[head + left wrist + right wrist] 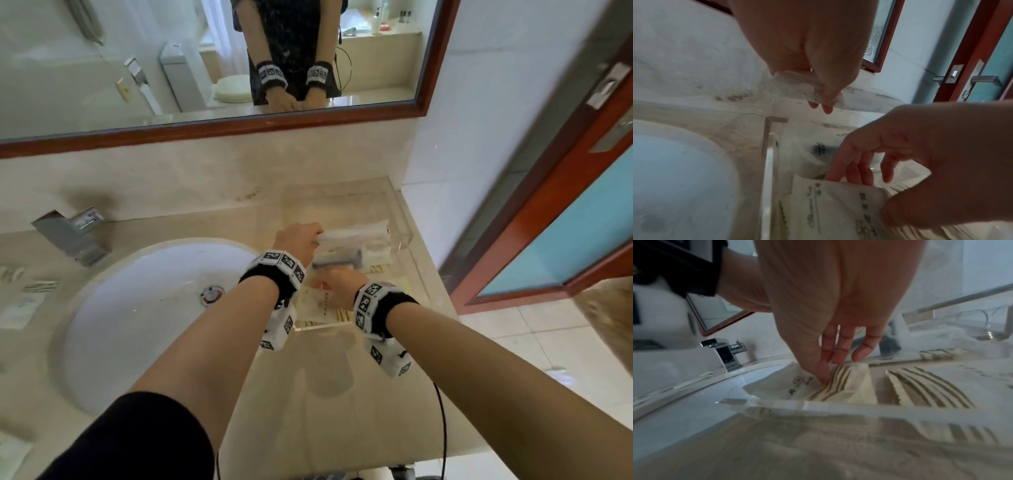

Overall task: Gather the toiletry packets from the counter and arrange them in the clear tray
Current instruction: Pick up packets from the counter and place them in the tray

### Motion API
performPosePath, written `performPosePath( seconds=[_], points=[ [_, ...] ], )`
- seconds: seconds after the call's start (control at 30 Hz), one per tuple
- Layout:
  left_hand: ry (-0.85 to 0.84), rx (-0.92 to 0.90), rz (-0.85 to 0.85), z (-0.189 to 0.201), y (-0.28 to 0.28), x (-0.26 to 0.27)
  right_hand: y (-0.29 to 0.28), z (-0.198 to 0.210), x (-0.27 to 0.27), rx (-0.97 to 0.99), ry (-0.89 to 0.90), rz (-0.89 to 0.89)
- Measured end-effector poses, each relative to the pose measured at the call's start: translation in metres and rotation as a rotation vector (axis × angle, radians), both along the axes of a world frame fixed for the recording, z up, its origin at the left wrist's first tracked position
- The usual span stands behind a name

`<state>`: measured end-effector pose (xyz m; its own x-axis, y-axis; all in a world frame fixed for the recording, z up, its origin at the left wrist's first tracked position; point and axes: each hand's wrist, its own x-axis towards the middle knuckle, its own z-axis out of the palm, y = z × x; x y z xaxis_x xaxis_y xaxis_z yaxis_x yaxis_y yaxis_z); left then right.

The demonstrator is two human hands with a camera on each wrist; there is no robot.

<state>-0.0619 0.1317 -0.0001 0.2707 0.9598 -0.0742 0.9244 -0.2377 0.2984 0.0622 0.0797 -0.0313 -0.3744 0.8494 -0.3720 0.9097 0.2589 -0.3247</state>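
Observation:
The clear tray [405, 238] stands on the counter to the right of the sink. My left hand [317, 238] is over the tray's far part and pinches one end of a long white packet [358, 234]; the left wrist view shows the fingertips [827, 108] on the crinkled white packet [795, 84]. Nearer the front, my right hand [322, 284] reaches into the tray and pinches a cream striped packet [313, 303] between thumb and fingers [839, 353]. That cream packet [840, 382] stands tilted against the tray's front wall [838, 406]. A second cream packet [920, 386] lies beside it.
The white sink basin [144, 308] and a chrome faucet [73, 236] are left of the tray. Several more packets [25, 298] lie on the counter left of the sink. A grey-handled item in a wrapper [339, 262] lies in the tray. A red-framed door [548, 212] is at right.

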Motion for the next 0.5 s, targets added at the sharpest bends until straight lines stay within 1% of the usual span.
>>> performPosePath(
  seconds=[0.1,0.17,0.23,0.3,0.33,0.4,0.43,0.5],
  points=[
    [0.062,-0.054,-0.023,-0.006,0.003,0.007,-0.002,0.002,0.000,0.140,0.043,0.088],
    [0.060,-0.048,-0.029,-0.011,0.003,0.010,-0.005,0.006,0.005,0.253,0.110,0.066],
    [0.068,-0.008,-0.027,-0.013,0.002,0.012,-0.004,0.008,0.014,0.388,0.140,-0.029],
    [0.080,0.057,-0.016,-0.013,0.000,0.011,0.000,0.009,0.024,0.480,0.133,-0.179],
    [0.076,0.098,-0.011,-0.013,-0.002,0.009,0.004,0.009,0.030,0.494,0.141,-0.254],
    [0.055,0.175,-0.025,-0.012,-0.003,0.004,0.011,0.010,0.039,0.449,0.158,-0.370],
    [0.042,0.187,-0.047,-0.012,-0.003,0.002,0.014,0.010,0.044,0.425,0.154,-0.404],
    [-0.002,0.153,-0.098,-0.012,-0.003,-0.002,0.020,0.008,0.049,0.424,0.101,-0.403]
  ],
)
